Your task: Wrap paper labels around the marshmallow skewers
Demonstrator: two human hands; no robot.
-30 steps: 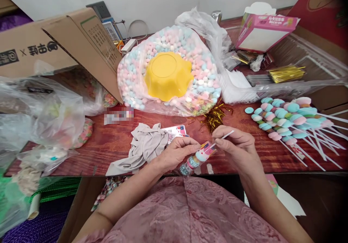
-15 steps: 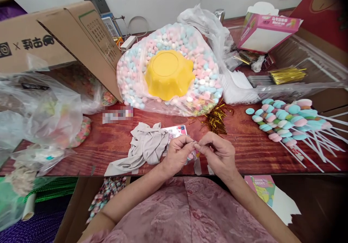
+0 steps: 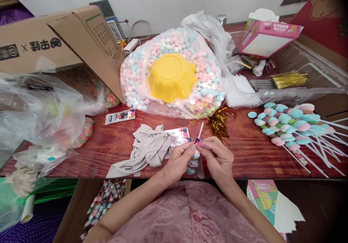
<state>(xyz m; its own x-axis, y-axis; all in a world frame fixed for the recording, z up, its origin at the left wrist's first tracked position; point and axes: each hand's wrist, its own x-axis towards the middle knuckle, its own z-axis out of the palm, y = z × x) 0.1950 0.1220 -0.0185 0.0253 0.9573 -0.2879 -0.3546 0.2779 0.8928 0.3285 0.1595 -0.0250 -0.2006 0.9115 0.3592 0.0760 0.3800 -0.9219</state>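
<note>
At the front edge of the table, my left hand and my right hand are close together, fingertips pinched on the gathered neck of a small printed candy bag. Pale marshmallow shows inside it, and a white stick pokes up above my fingers. The pink and dark blue top of the bag flares between the two thumbs. Any tie at the neck is too small to make out. Flat printed bags lie just beyond my left hand, partly under a crumpled grey cloth. Gold twist ties lie loose beyond my right hand.
A big clear bag of pastel marshmallows fills the back, with an upturned yellow bowl on it. Marshmallow skewers are piled at right. A cardboard box and plastic bags crowd the left. A pink carton stands back right.
The candy bag's neck and the white stick now show above my fingers, where they were hidden before. My hands stay in a pinch. The whole view has shifted slightly.
</note>
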